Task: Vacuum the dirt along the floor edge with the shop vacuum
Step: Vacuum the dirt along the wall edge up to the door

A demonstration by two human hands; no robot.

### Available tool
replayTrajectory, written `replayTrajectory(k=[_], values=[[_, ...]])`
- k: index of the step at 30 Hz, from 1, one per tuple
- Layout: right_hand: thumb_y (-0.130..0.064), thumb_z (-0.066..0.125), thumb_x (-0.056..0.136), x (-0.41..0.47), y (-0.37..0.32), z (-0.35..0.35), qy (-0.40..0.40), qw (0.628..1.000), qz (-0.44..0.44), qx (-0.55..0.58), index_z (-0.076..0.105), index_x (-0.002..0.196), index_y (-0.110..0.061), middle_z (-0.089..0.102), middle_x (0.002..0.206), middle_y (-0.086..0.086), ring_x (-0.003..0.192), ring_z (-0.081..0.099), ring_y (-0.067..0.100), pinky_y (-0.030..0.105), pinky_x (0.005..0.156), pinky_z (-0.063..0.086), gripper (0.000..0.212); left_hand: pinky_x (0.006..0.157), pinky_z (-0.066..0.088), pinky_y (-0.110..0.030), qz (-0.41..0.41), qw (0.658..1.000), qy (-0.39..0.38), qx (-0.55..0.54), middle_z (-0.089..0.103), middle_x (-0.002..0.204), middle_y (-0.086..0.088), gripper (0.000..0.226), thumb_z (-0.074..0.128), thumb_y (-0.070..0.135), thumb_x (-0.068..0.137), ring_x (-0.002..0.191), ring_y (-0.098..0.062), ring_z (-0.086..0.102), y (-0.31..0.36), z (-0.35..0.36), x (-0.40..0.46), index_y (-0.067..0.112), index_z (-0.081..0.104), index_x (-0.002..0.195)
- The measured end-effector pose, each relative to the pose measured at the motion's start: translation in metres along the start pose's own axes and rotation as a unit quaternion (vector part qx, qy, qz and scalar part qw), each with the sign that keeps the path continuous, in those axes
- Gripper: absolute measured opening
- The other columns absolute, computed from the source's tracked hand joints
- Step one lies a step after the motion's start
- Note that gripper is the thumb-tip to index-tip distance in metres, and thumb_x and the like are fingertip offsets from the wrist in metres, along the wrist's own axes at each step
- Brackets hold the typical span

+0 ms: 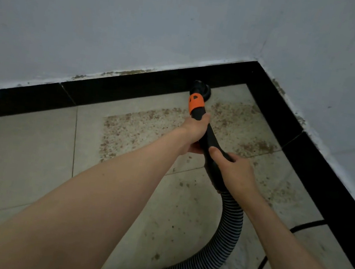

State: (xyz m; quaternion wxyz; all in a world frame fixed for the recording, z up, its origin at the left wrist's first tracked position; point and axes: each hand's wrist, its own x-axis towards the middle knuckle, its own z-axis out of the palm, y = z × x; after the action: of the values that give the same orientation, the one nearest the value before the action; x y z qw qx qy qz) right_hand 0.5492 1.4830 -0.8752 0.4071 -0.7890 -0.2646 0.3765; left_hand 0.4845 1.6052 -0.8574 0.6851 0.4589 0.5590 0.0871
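Dirt [157, 129] lies in brown specks on the floor tiles [22, 159] around and beyond both my hands, thickest toward the black skirting [133, 88]. My left hand [195, 128] wraps the black wand [211, 138] just behind its orange collar [196, 103]; my right hand [233, 171] clamps the wand nearer me, where the ribbed hose [230, 229] begins. Round brush nozzle [201, 88], ahead of my left grip, sits by the skirting.

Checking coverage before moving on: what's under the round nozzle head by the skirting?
The nozzle head sits on the pale floor tile against the black skirting. Brown dirt lies just beside it; whatever is beneath the head is hidden.
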Motion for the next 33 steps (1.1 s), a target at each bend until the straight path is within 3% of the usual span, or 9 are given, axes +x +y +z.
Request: replayTrajectory(k=[3,6,11,15,20,23,29,33], values=[[-0.048,0.063,0.085,0.007,0.001,0.003,0.026,1.000,0.005,-0.003,0.068,0.077,-0.004,0.068,0.071,0.014,0.062,0.064,0.027,0.037,0.058,0.051,0.045,0.083,0.054,-0.041,0.007,1.000,0.002,0.024,0.056,0.123,-0.013,0.054,0.038,0.049,0.098,0.107,-0.031,0.058,0.004,0.009,0.008,0.007,0.042,0.131],[-0.048,0.064,0.085,0.011,0.003,0.006,0.032,0.999,-0.001,-0.005,0.063,0.068,-0.011,0.062,0.063,0.006,0.054,0.060,0.018,0.030,0.051,0.046,0.041,0.086,0.053,-0.041,0.012,0.999,0.012,0.042,0.055,0.122,-0.013,0.053,0.037,0.049,0.098,0.109,-0.031,0.057,0.004,0.010,0.015,0.006,0.042,0.129],[-0.048,0.062,0.085,0.007,0.005,0.017,0.017,1.000,-0.011,-0.022,0.058,0.064,-0.015,0.057,0.060,0.002,0.050,0.055,0.014,0.024,0.045,0.040,0.039,0.081,0.054,-0.039,0.022,0.998,0.027,0.053,0.055,0.122,-0.013,0.055,0.037,0.049,0.098,0.108,-0.031,0.057,-0.005,-0.002,0.014,0.006,0.041,0.131],[-0.046,0.064,0.085,-0.005,-0.002,0.037,-0.004,1.000,-0.002,0.006,0.064,0.072,-0.010,0.065,0.067,0.006,0.056,0.061,0.018,0.028,0.050,0.048,0.038,0.075,0.053,-0.037,0.034,0.997,0.038,0.050,0.057,0.119,-0.013,0.050,0.038,0.046,0.099,0.105,-0.029,0.059,-0.011,-0.025,0.004,0.005,0.043,0.128],[-0.047,0.064,0.084,-0.033,-0.008,0.072,-0.037,0.999,-0.002,-0.005,0.063,0.072,-0.013,0.064,0.065,0.002,0.054,0.059,0.013,0.022,0.047,0.046,0.036,0.057,0.051,-0.028,0.026,0.997,0.063,0.019,0.059,0.094,-0.007,0.037,0.046,0.039,0.098,0.078,-0.020,0.060,-0.032,-0.071,-0.017,0.009,0.048,0.117],[-0.046,0.064,0.085,-0.052,-0.015,0.099,-0.056,0.998,-0.010,-0.021,0.062,0.072,-0.017,0.063,0.064,-0.002,0.052,0.059,0.008,0.017,0.043,0.044,0.032,0.062,0.054,-0.029,0.015,0.997,0.078,0.010,0.061,0.095,-0.008,0.038,0.048,0.040,0.096,0.080,-0.021,0.062,-0.046,-0.107,-0.030,0.008,0.049,0.117],[-0.049,0.063,0.083,-0.085,-0.030,0.151,-0.096,0.993,-0.032,-0.052,0.062,0.072,-0.018,0.065,0.065,-0.002,0.059,0.064,0.014,0.028,0.054,0.052,0.032,0.073,0.056,-0.036,0.005,0.994,0.106,-0.024,0.062,0.102,-0.013,0.043,0.050,0.039,0.095,0.088,-0.027,0.063,-0.073,-0.170,-0.058,0.004,0.049,0.121],[-0.050,0.063,0.082,-0.105,-0.038,0.176,-0.143,0.983,-0.063,-0.096,0.062,0.075,-0.017,0.067,0.071,0.002,0.066,0.067,0.019,0.032,0.060,0.055,0.034,0.064,0.054,-0.034,0.000,0.986,0.142,-0.091,0.060,0.102,-0.014,0.040,0.049,0.034,0.096,0.084,-0.027,0.062,-0.099,-0.206,-0.078,0.003,0.047,0.121]])
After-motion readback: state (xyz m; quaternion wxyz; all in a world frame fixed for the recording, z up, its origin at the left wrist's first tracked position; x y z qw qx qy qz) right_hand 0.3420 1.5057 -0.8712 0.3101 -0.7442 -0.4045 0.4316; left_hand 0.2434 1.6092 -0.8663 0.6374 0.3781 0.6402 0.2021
